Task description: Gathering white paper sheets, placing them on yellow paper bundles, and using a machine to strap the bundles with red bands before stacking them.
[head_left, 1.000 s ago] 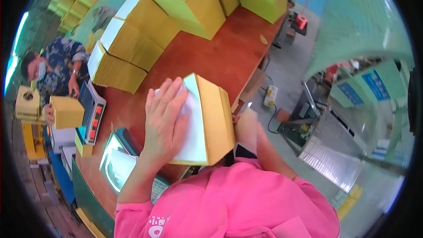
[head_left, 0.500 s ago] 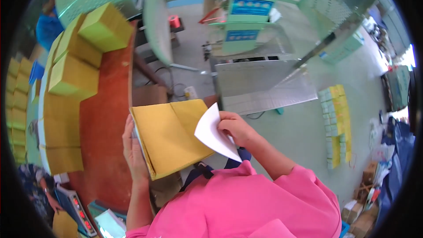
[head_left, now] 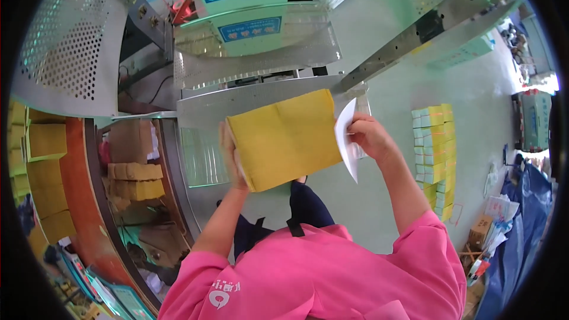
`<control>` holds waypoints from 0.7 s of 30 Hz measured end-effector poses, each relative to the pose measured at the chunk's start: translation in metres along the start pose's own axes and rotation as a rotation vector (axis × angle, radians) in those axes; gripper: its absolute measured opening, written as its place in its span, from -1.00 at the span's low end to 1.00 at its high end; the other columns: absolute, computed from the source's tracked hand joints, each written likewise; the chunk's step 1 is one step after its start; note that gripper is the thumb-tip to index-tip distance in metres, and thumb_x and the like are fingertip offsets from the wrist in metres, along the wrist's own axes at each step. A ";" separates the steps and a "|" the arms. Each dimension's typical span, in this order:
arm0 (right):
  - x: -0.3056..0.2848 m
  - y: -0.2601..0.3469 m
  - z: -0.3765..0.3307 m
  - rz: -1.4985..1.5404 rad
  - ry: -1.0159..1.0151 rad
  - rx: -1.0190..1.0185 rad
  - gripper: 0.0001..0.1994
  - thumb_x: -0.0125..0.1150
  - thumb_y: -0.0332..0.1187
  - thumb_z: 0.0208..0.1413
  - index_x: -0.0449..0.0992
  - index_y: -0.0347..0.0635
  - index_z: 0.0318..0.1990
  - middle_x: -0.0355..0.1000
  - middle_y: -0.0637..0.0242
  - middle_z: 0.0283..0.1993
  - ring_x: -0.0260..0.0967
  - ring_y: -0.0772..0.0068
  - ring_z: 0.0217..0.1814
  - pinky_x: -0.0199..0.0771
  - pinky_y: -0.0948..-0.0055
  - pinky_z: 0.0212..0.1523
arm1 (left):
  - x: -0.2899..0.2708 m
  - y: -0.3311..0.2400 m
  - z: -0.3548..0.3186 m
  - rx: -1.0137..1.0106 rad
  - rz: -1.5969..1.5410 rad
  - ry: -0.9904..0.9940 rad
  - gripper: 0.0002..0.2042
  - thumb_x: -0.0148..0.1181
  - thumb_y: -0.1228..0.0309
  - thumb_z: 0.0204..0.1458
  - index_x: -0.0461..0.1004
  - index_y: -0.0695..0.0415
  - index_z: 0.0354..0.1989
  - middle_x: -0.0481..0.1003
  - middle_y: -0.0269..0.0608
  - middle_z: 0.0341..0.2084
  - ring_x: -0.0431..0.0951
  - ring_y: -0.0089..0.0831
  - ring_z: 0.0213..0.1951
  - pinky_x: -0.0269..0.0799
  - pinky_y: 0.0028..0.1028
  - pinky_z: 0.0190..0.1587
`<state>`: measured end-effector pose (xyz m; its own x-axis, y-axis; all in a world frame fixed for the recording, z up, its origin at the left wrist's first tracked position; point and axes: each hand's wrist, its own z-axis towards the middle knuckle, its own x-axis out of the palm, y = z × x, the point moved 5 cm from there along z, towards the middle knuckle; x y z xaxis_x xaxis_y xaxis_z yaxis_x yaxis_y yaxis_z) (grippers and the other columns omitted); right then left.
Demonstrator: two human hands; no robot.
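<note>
Green factory floor (head_left: 379, 201) spreads under us, with a steel machine (head_left: 255, 53) on the far side and a perforated metal guard (head_left: 65, 41) to the far left. We hold a flat yellow box (head_left: 287, 136) up in front of our chest, tilted, between both hands. Our left hand (head_left: 228, 160) wraps its left edge, fingers behind and thumb in front, so the panel seems steadied from that side. Our right hand (head_left: 367, 136) pinches a white sheet (head_left: 345, 139) at the box's right edge, seemingly kept clear of the cardboard. Stacked yellow boxes (head_left: 44, 172) sit on the red-brown bench (head_left: 74, 184) at left; a column of yellow and green packs (head_left: 435, 154) stands on the floor at right.
</note>
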<state>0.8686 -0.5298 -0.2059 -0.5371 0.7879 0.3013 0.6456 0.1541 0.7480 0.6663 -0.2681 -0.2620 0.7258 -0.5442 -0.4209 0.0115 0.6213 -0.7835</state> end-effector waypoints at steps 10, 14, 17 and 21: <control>-0.056 -0.052 0.068 0.170 0.136 0.188 -0.82 0.01 -0.52 -0.02 0.46 -0.30 -0.23 0.48 0.21 -0.26 0.46 0.35 -0.29 0.48 0.36 -0.23 | -0.012 0.012 -0.019 -0.649 -0.488 0.242 -0.59 -0.09 0.32 0.28 0.22 0.24 0.24 0.36 -0.07 0.12 0.41 -0.24 0.10 0.36 -0.33 0.10; -0.043 -0.057 0.074 0.111 0.054 0.098 -0.75 0.00 -0.52 -0.05 0.46 -0.29 -0.17 0.46 0.30 -0.28 0.40 0.45 -0.27 0.42 0.44 -0.25 | -0.028 0.014 -0.023 -0.465 -0.116 0.343 -0.56 -0.19 0.24 0.34 0.20 0.25 0.27 0.41 -0.12 0.06 0.42 -0.35 0.08 0.34 -0.35 0.11; -0.042 -0.061 0.074 -0.136 -0.137 0.055 -0.71 -0.02 -0.52 -0.03 0.47 -0.29 -0.11 0.48 0.25 -0.28 0.43 0.38 -0.25 0.44 0.41 -0.19 | -0.023 0.017 -0.036 -0.821 -0.688 0.158 -0.51 -0.27 0.16 0.36 0.16 0.26 0.31 0.37 -0.16 0.10 0.37 -0.39 0.12 0.28 -0.37 0.17; -0.030 -0.060 0.069 -0.333 -0.307 -0.227 -0.63 -0.05 -0.55 0.00 0.45 -0.24 0.01 0.49 0.15 -0.17 0.46 0.33 -0.18 0.46 0.37 -0.10 | -0.031 0.022 -0.040 -0.756 -0.540 0.181 -0.47 -0.31 0.07 0.36 0.17 0.24 0.29 0.36 -0.17 0.11 0.36 -0.40 0.12 0.27 -0.40 0.17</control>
<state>0.8833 -0.5216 -0.3002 -0.4875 0.8622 -0.1378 0.3137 0.3202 0.8939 0.6171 -0.2603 -0.2842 0.6342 -0.7700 0.0703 -0.1804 -0.2357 -0.9549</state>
